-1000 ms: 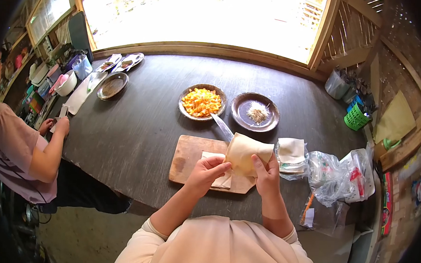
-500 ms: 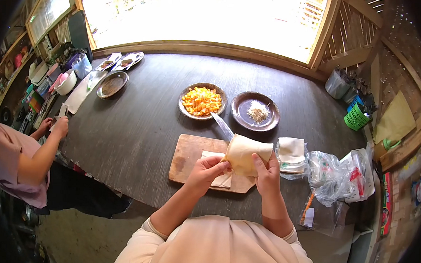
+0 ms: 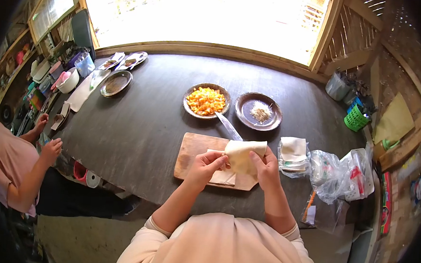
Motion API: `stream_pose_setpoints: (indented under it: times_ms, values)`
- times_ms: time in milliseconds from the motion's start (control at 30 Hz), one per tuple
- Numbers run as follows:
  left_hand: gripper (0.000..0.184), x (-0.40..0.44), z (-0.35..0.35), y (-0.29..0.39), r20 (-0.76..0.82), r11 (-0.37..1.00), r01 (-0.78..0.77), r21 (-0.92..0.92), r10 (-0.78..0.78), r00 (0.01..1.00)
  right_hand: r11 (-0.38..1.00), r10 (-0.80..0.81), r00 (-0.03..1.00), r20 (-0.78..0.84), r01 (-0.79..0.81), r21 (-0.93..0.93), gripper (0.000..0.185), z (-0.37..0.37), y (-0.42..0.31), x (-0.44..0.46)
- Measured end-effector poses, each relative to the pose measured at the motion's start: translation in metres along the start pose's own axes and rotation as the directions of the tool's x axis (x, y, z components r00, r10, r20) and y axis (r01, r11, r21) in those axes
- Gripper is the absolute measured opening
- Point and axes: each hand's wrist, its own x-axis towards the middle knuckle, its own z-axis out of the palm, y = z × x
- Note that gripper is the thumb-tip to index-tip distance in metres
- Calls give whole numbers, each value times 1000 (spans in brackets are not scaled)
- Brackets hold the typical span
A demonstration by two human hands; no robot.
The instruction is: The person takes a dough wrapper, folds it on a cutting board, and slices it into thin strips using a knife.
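Note:
My left hand (image 3: 206, 167) pinches the left edge of a pale, thin sheet (image 3: 245, 155), and my right hand (image 3: 266, 169) grips its right side. The sheet is held above a wooden board (image 3: 186, 155), its top edge curled over. Another pale sheet (image 3: 223, 178) lies on the board, partly under my left hand. Beyond the board, a knife (image 3: 228, 127) leans with its tip at a bowl of orange and white pieces (image 3: 206, 101). Right of that bowl, a brown plate (image 3: 243, 115) bears a small heap of whitish shreds (image 3: 261, 113).
A stack of pale sheets on plastic (image 3: 294, 153), a clear bag (image 3: 324, 171) and a white basket (image 3: 361, 181) are at the right. A green basket (image 3: 356, 119) stands farther back. At the left are a dark plate (image 3: 116, 83) and a co-worker (image 3: 13, 167).
The sheet between my hands has curled over more at its top. The co-worker's hands have come apart and a folded item now lies on the table. The view has shifted slightly.

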Motion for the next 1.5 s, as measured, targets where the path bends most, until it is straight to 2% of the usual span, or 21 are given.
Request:
stream_pose_setpoints:
  times_ms: [200, 300, 367, 400, 467, 533, 667, 767, 800, 867, 933, 967, 1033, 1133, 1200, 1233, 1300, 1333, 1400, 1467, 1500]
  values:
    - [16, -4, -10, -5, 52, 998, -54, 12, 54, 997, 995, 33, 995, 95, -42, 88, 27, -1, 9, 5]
    - [23, -5, -10, -8, 92, 999, -45, 9, 44, 995, 999, -19, 994, 112, 13, 48, 27, 2, -7, 1]
    - [41, -11, 0, -3, 114, 996, 87, 6, -87, 990, 1000, -18, 990, 138, 21, -21, 28, -10, -20, 1]
    - [41, -13, 2, -3, 121, 996, 91, 4, -91, 989, 996, -11, 986, 165, 25, -83, 30, -20, -26, 1]
    - [55, -16, 4, -3, 88, 984, 141, 105, -151, 985, 988, -43, 989, 141, 63, -142, 31, -44, -34, 5]
    - [54, -15, -4, -9, 94, 978, 143, 153, -158, 983, 955, -10, 996, 89, 36, -295, 30, -72, -46, 10]
    - [48, -16, -10, -16, 78, 964, 90, 249, -112, 991, 932, 38, 999, 12, -31, -361, 29, -131, -55, 34]
    - [35, -13, -13, -22, 75, 969, 140, 202, -158, 985, 990, 111, 993, 44, -107, -89, 33, -147, -64, 44]
    - [32, -11, -16, -22, 56, 967, 197, 161, -208, 977, 990, 111, 993, 45, -106, -90, 33, -152, -62, 47]
    - [31, -8, -21, -21, 35, 961, 251, 119, -256, 966, 967, 200, 980, 6, -196, -163, 33, -176, -46, 58]
    - [32, -7, -27, -19, 28, 959, 282, -30, -281, 959, 846, 211, 973, -96, -231, -480, 30, -201, -24, 66]
    - [32, -7, -30, -20, 24, 959, 280, -30, -280, 960, 693, 131, 984, -120, -177, -699, 30, -217, -10, 69]
    - [33, -5, -34, -21, 82, 947, 304, -103, -297, 951, 654, 77, 984, -159, -170, -737, 32, -225, 3, 69]
    - [33, -3, -31, -23, 70, 944, 319, -87, -314, 947, 586, 8, 973, -230, -191, -788, 39, -232, 12, 65]
    - [33, -3, -31, -23, 81, 943, 322, -83, -315, 946, 436, -165, 941, -295, -199, -878, 46, -228, 18, 63]
    - [33, -2, -32, -22, 88, 944, 319, -80, -312, 946, 438, -167, 940, -299, -201, -876, 46, -220, 17, 61]
    - [32, -2, -32, -24, 96, 949, 308, -70, -301, 949, 374, -346, 873, -345, -208, -904, 49, -195, 9, 54]
    - [31, -3, -33, -24, 100, 953, 295, -64, -288, 952, 375, -346, 873, -343, -207, -904, 49, -186, 10, 54]
    - [28, -4, -27, -25, 78, 961, 276, 6, -276, 958, 372, -548, 810, -206, 16, -928, 46, -163, 16, 55]
    - [27, -3, -21, -22, 53, 963, 258, 80, -263, 963, 455, -441, 884, -158, 69, -888, 35, -109, -8, 46]
    - [27, -1, -18, -18, 80, 914, 213, 345, -255, 964, 596, -427, 892, -149, 153, -788, 27, -83, -9, 42]
